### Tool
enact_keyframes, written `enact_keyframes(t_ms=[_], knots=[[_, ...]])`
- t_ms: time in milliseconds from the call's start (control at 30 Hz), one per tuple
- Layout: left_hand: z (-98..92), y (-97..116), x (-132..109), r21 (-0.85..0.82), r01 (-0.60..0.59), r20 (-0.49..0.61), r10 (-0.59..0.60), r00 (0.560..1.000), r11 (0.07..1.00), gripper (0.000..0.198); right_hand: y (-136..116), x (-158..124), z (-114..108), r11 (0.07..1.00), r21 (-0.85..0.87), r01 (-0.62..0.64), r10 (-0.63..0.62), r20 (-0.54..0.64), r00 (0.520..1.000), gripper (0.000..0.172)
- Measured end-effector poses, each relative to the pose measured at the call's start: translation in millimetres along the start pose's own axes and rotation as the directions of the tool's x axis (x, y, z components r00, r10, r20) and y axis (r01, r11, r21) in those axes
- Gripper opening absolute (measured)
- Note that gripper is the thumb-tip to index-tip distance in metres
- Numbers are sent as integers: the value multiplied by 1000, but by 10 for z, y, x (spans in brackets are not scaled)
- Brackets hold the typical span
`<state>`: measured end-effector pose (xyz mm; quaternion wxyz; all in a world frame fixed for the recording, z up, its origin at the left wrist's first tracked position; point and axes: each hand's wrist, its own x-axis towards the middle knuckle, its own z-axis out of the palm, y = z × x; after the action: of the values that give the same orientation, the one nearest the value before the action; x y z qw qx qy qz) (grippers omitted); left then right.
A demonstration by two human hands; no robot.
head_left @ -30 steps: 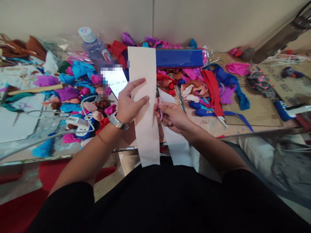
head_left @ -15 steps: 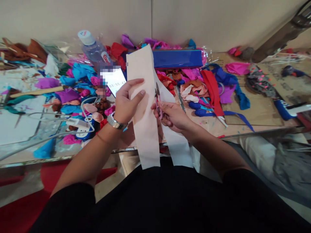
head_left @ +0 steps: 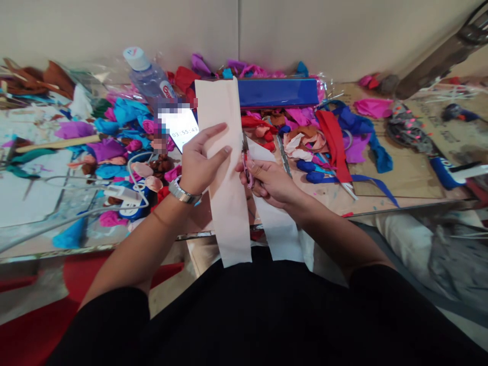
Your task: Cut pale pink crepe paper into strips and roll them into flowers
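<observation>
A long pale peach strip of fabric point(head_left: 224, 168) stands up in front of me, its lower end hanging over my lap. My left hand point(head_left: 200, 162) pinches the strip near its middle, thumb on the front and fingers spread across it. My right hand point(head_left: 269, 180) is closed on a small pair of pink-handled snips point(head_left: 246, 165), whose blades sit at the strip's right edge. A second, whiter strip point(head_left: 280, 229) hangs down below my right hand.
The worktable point(head_left: 404, 173) is strewn with several coloured fabric scraps and rolled fabric flowers point(head_left: 114, 132). A water bottle point(head_left: 147, 76), a phone showing a timer point(head_left: 181, 129), a blue box point(head_left: 278, 91), a white cable point(head_left: 122, 193) and a red strip point(head_left: 333, 140) lie beyond my hands.
The snips moved up along the strip's right edge and their blades closed. The strip's top bent left half a second ago and stands straighter now. My left hand barely shifted.
</observation>
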<state>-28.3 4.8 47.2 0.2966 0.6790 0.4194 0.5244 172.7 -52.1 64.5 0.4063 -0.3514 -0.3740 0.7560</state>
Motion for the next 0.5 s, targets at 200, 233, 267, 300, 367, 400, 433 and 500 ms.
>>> enact_keyframes(t_ms=[200, 233, 267, 300, 367, 400, 433, 500], knots=[[7, -4, 3, 8, -12, -2, 12, 1000, 1000, 58, 26, 14, -10, 1000, 25, 9, -9, 6, 1000, 25], [8, -5, 2, 8, -13, -2, 13, 1000, 1000, 57, 28, 14, -13, 1000, 28, 12, -12, 7, 1000, 25], [9, -7, 1, 9, -14, -1, 14, 1000, 1000, 57, 30, 15, -15, 999, 29, 14, -14, 7, 1000, 24], [9, -10, 0, 8, -15, -2, 15, 1000, 1000, 56, 30, 15, -17, 999, 30, 15, -16, 8, 1000, 24], [10, -18, -1, 3, -18, -1, 18, 1000, 1000, 55, 31, 16, -18, 999, 29, 15, -16, 9, 1000, 24], [10, -22, -1, 1, -19, 0, 19, 1000, 1000, 55, 32, 18, -17, 999, 29, 17, -17, 9, 1000, 24], [10, -25, -2, -1, -20, 0, 20, 1000, 1000, 54, 34, 19, -17, 999, 29, 18, -18, 10, 1000, 25], [10, -27, -1, 0, -21, 1, 21, 1000, 1000, 54, 38, 22, -14, 999, 26, 23, -23, 12, 1000, 26]])
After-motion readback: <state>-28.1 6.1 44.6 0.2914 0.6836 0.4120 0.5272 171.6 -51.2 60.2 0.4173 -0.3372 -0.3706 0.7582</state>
